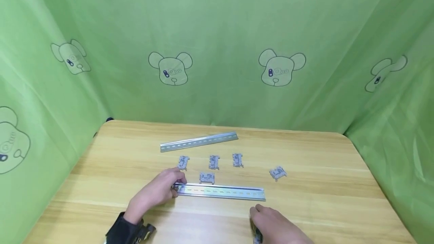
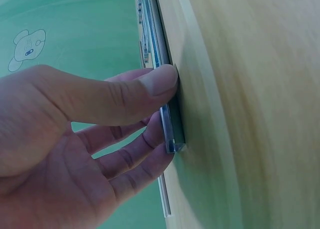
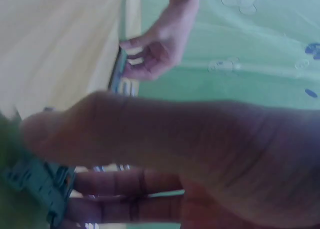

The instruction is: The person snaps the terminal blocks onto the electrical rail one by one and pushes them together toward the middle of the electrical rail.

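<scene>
Left hand (image 1: 159, 190) pinching the left end of the long slotted silver metal rail (image 1: 220, 191), thumb (image 2: 150, 91) on its edge, rail lying flat on the pale wooden table (image 1: 339, 199). Right hand (image 1: 271, 223) near the table's front edge, fingers (image 3: 120, 181) curled round a small grey plastic terminal clip (image 3: 40, 186). Five matching grey clips (image 1: 214, 162) scattered beyond the rail; second silver rail (image 1: 199, 141) farther back.

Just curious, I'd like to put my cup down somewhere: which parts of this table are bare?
Bare wood lies right of the lone clip, left of the left hand, and behind the far rail. It is crowded mid-table: four clips sit between the rails, and the hands work at the near rail.
</scene>
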Demonstrator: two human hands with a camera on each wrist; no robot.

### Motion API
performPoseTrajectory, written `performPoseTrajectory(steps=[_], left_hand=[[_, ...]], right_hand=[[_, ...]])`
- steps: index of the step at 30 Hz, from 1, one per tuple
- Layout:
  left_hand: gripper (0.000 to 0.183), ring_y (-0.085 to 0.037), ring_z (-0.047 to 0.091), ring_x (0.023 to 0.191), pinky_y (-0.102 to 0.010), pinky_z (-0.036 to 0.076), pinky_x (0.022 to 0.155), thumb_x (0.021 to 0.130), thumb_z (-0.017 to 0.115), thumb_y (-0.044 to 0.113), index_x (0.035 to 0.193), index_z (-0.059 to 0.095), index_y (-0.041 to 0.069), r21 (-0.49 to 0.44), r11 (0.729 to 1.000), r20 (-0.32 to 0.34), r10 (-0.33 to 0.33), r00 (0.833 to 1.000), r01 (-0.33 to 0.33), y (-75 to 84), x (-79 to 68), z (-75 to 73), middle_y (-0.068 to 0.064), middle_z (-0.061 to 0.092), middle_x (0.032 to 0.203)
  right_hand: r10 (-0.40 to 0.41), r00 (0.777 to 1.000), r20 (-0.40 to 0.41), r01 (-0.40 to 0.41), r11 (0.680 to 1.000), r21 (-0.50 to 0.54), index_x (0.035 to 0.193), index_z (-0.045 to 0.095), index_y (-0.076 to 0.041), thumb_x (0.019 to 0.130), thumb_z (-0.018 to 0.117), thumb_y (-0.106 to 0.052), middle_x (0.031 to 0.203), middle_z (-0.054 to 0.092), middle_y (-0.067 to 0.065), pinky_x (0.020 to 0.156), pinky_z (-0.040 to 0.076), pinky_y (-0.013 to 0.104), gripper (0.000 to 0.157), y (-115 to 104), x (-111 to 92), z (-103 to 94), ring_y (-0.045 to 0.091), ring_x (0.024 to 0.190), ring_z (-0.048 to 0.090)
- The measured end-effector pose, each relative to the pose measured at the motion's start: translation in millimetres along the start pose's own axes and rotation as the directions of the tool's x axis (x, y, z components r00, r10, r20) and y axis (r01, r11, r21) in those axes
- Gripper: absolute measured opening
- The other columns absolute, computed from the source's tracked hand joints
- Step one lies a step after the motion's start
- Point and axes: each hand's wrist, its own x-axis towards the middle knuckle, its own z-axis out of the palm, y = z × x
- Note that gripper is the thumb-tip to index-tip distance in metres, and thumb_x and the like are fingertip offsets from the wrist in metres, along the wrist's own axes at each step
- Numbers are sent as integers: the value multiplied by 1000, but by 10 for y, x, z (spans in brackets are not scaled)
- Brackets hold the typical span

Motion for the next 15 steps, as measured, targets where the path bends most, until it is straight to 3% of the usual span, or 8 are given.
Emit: performPoseTrajectory(steps=[3, 6, 10, 15], left_hand=[[38, -26, 66, 100, -46, 57, 90, 68, 83, -10, 99, 71, 8, 8, 1000, -1, 2, 1000, -2, 3, -2, 8, -5, 69, 105], [38, -27, 66, 101, -47, 57, 91, 67, 83, -10, 99, 71, 7, 5, 1000, -4, 5, 1000, -5, 1, -6, 11, -5, 69, 106], [38, -25, 66, 100, -45, 58, 90, 67, 84, -10, 99, 71, 8, 13, 1000, -9, 9, 1000, -9, -7, -4, 16, -4, 69, 105], [38, -26, 66, 100, -46, 58, 90, 67, 83, -11, 98, 71, 8, 12, 1000, -14, 20, 1000, -19, -7, -4, 14, -5, 69, 105]], right_hand=[[31, 1000, -4, -30, 996, 79, 102, 63, -10, 78, 90, -31, 84, 51, -6, 63, 47, 32, 42, -87, -106, -202, 12, 73, 48], [-13, 997, -78, 20, 996, 88, 101, 62, -13, 77, 85, -14, 88, 52, -8, 63, 48, 27, 34, -79, -209, -333, 10, 75, 49], [-92, 978, -188, 109, 991, 81, 105, 61, -14, 76, 84, -15, 94, 55, -11, 69, 53, 26, 37, 80, -259, -424, 8, 83, 53], [-126, 954, -271, 163, 979, 120, 114, 62, -8, 76, 85, -13, 99, 61, -7, 78, 58, 30, 45, 338, -221, -502, 10, 91, 59]])
